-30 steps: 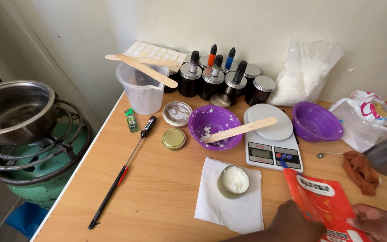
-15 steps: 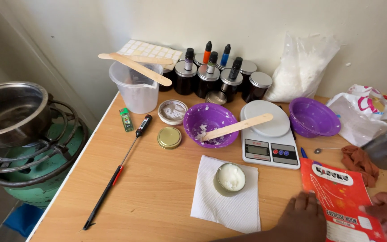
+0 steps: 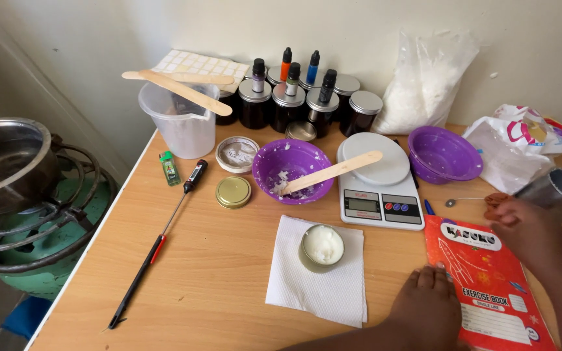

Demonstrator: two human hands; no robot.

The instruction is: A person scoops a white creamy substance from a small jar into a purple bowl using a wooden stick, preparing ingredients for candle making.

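At the lower right of the frame a red exercise book (image 3: 489, 286) lies flat on the wooden table (image 3: 216, 273). The left hand (image 3: 427, 309) rests palm down at the book's lower left edge, fingers together and pressing on the cover, pinching nothing. The right hand (image 3: 531, 231) lies over the book's upper right corner, fingers loosely curled; whether it grips anything cannot be told. Left of the book, a small tin of white wax (image 3: 322, 247) sits on a paper napkin (image 3: 320, 273). Further back stand a kitchen scale (image 3: 378, 195) and a purple bowl (image 3: 292, 170) holding a wooden stick (image 3: 333, 172).
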